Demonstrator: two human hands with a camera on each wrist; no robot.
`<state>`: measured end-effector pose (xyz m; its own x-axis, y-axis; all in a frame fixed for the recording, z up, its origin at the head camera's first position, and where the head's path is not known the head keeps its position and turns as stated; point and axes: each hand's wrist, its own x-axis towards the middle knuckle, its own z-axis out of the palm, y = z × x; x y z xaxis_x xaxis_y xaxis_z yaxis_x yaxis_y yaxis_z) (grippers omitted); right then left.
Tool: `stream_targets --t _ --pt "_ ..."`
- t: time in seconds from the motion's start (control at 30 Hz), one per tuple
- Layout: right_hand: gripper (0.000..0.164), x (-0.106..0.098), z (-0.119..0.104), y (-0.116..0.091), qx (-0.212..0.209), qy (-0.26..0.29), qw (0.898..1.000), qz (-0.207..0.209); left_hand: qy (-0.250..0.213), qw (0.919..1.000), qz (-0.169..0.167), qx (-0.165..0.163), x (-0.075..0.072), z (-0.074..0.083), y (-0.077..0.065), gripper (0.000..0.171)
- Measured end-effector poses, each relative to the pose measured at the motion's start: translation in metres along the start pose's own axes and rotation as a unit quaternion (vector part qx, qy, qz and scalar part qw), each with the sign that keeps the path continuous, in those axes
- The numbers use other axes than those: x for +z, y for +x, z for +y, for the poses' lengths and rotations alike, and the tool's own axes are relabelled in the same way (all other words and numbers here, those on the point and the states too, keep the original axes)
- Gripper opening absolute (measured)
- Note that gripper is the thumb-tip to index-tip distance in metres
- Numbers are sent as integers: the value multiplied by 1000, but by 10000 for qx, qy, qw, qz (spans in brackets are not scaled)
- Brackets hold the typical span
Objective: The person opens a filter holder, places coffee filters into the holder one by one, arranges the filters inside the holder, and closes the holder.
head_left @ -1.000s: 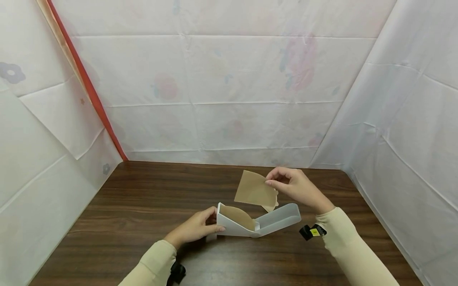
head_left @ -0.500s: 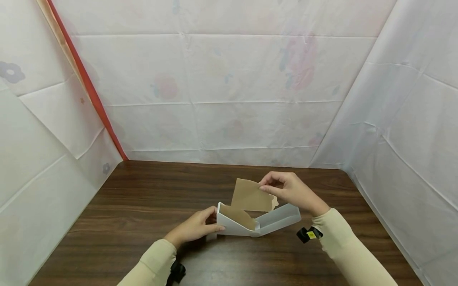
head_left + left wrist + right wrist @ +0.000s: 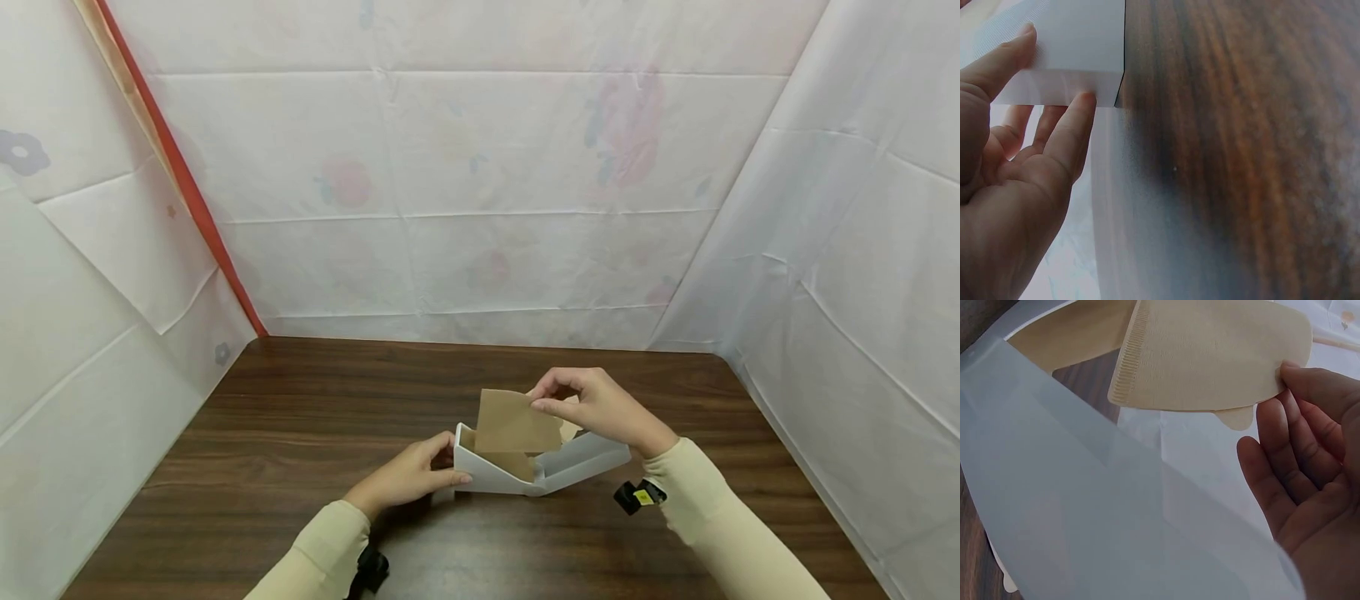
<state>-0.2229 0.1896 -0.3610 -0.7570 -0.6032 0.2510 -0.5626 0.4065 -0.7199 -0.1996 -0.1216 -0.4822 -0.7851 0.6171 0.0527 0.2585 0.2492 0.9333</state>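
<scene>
My right hand (image 3: 596, 407) pinches a tan paper coffee filter (image 3: 517, 422) by its upper right corner, thumb against fingers. The filter hangs upright just above the white filter box (image 3: 487, 473), its lower edge overlapping the box opening. In the right wrist view the held filter (image 3: 1210, 356) shows a crimped side seam and a small tab. More tan filters (image 3: 517, 465) stand inside the box. My left hand (image 3: 412, 473) grips the box's left end, thumb in front; in the left wrist view fingertips touch the white box wall (image 3: 1079, 37).
A translucent lid (image 3: 588, 460) swings out from the box's right end, below my right hand. Behind it a paler paper piece (image 3: 572, 427) shows, partly hidden. The brown wooden table (image 3: 337, 383) meets white patterned sheets (image 3: 450, 267) at the back and sides.
My right hand has moved left and down with the coffee filter, from behind the box to just over its opening. My left hand and the box have stayed in place.
</scene>
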Motion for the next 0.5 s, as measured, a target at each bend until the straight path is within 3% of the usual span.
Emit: stream_targets --t 0.5 --pt "8 24 3 3 -710 -583 9957 -105 -31 10000 18 -39 0 -2 0 29"
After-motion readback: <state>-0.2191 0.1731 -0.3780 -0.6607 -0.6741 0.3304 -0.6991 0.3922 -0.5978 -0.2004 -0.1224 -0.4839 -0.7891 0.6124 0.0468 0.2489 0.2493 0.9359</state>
